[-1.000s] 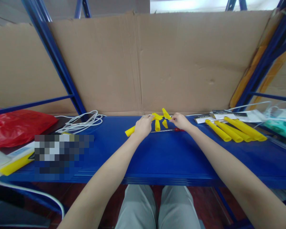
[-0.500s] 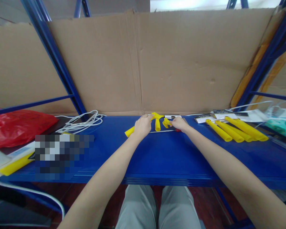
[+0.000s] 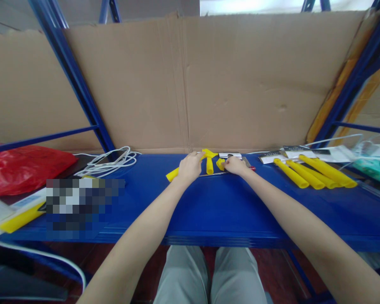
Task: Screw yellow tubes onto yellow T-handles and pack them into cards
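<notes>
My left hand (image 3: 191, 168) is closed over a yellow tube (image 3: 172, 174), whose wide end sticks out to the left. At its fingertips, a yellow plastic piece (image 3: 210, 153) appears, and a short yellow tube (image 3: 210, 166) points toward me just below that. My right hand (image 3: 236, 165) has its fingers curled together at a small crumpled yellow piece (image 3: 221, 164), which it seems to pinch. Between the hands a thin metal rod (image 3: 213, 174) lies along the shelf. A red end (image 3: 252, 168) shows beyond my right hand; whether it belongs to the rod is hidden.
Several yellow tubes with card headers (image 3: 299, 175) lie to the right, near clear plastic packaging (image 3: 375, 162). Leftward are a coiled white cable (image 3: 120, 162), a red plastic bag (image 3: 28, 166) and another yellow tube (image 3: 22, 217). Cardboard (image 3: 240, 84) stands behind the blue shelf (image 3: 221, 211).
My right hand has shifted slightly left and turned, closing nearer the small yellow piece. The red end now shows farther right, past the hand. My left hand stays nearly still.
</notes>
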Demonstrator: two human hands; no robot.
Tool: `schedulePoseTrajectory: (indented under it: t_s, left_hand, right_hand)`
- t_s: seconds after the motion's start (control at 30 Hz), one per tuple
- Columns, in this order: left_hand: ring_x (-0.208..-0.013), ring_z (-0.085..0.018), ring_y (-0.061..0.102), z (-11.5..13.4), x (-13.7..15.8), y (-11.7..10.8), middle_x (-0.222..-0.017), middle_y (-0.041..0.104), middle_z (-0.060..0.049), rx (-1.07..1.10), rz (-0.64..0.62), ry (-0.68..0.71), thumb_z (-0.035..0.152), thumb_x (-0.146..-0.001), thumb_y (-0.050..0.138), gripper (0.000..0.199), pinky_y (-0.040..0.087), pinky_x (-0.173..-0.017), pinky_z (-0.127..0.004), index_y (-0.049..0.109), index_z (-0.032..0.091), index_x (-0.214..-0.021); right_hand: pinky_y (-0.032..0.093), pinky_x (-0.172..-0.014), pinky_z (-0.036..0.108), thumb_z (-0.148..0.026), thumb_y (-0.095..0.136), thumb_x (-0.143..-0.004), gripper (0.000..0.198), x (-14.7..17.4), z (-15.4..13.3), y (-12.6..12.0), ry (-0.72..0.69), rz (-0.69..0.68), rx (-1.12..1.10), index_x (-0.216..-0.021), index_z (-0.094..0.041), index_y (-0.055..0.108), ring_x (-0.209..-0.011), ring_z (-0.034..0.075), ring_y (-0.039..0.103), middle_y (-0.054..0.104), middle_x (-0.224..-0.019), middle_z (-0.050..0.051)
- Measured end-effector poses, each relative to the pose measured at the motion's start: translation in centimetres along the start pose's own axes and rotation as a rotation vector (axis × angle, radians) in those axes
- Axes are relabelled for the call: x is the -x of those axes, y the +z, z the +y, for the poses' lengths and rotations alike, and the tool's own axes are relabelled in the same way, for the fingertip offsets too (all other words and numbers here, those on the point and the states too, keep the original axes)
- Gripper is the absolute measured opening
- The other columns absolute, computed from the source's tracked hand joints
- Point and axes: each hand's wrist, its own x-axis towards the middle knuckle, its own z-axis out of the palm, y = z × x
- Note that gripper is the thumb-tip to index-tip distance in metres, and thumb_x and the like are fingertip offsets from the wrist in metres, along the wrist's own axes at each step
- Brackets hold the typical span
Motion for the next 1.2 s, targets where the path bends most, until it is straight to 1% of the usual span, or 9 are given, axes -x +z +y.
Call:
schedulePoseTrajectory:
  t_s: [0.13,0.23,0.33,0.63,0.87,1.07,1.2]
  left_hand:
    - [-0.102,-0.022,0.061,0.0,0.0,0.0,-0.116,0.061,-0.006,0.000,0.009,0.002,0.018,-0.088,0.046,0.040,0.049,-0.082,-0.032,0.052,0.025,-0.127]
    - [-0.103,-0.021,0.061,0.0,0.1,-0.1,-0.115,0.061,-0.007,0.001,0.008,0.003,0.018,-0.088,0.045,0.040,0.050,-0.082,-0.032,0.052,0.025,-0.126]
    - [-0.103,-0.022,0.061,0.1,0.1,-0.1,-0.117,0.060,-0.007,0.005,0.003,0.005,0.018,-0.088,0.045,0.040,0.050,-0.082,-0.032,0.052,0.025,-0.127]
    - [-0.104,-0.021,0.060,0.0,0.0,-0.1,-0.118,0.060,-0.006,0.014,-0.011,-0.002,0.018,-0.087,0.046,0.042,0.049,-0.084,-0.031,0.050,0.025,-0.128]
    - [-0.103,-0.021,0.061,-0.1,0.0,0.2,-0.119,0.061,-0.005,0.025,-0.006,0.007,0.017,-0.087,0.047,0.041,0.050,-0.084,-0.032,0.052,0.027,-0.126]
    - [-0.105,-0.020,0.060,-0.2,0.0,0.5,-0.121,0.061,-0.005,0.032,-0.052,0.006,0.017,-0.085,0.048,0.041,0.048,-0.088,-0.032,0.054,0.028,-0.125]
    - [-0.104,-0.021,0.061,-0.4,0.0,0.7,-0.118,0.062,-0.006,0.005,-0.069,0.005,0.017,-0.084,0.048,0.040,0.049,-0.087,-0.032,0.056,0.028,-0.122]
  right_hand:
    - [0.043,-0.082,0.038,-0.053,0.041,-0.084,0.047,0.7,-0.4,-0.1,-0.056,0.015,0.047,-0.089,-0.017,0.072,-0.099,0.030,0.061,0.070,-0.094,0.014]
    - [0.043,-0.082,0.039,-0.055,0.043,-0.082,0.047,1.0,-0.5,0.0,-0.105,0.015,0.090,-0.087,-0.018,0.073,-0.098,0.030,0.061,0.070,-0.095,0.013]
    - [0.043,-0.081,0.039,-0.056,0.045,-0.081,0.046,0.9,-0.4,0.1,-0.125,0.016,0.109,-0.086,-0.020,0.073,-0.098,0.029,0.061,0.070,-0.095,0.011]
    - [0.043,-0.079,0.039,-0.052,0.050,-0.080,0.037,0.4,-0.2,0.7,-0.196,0.055,0.127,-0.087,-0.023,0.072,-0.097,0.027,0.060,0.070,-0.097,0.009]
    - [0.042,-0.081,0.040,-0.043,0.049,-0.083,0.030,0.7,-0.3,0.6,-0.236,0.053,0.104,-0.095,-0.026,0.071,-0.099,0.027,0.059,0.070,-0.101,0.008]
    - [0.043,-0.080,0.040,-0.042,0.049,-0.083,0.032,0.5,-0.1,0.9,-0.259,0.062,0.107,-0.106,-0.030,0.068,-0.104,0.029,0.059,0.069,-0.106,0.006]
    - [0.044,-0.077,0.037,-0.041,0.047,-0.084,0.031,0.6,-0.1,0.9,-0.295,0.073,0.130,-0.105,-0.030,0.068,-0.102,0.027,0.059,0.069,-0.107,0.005]
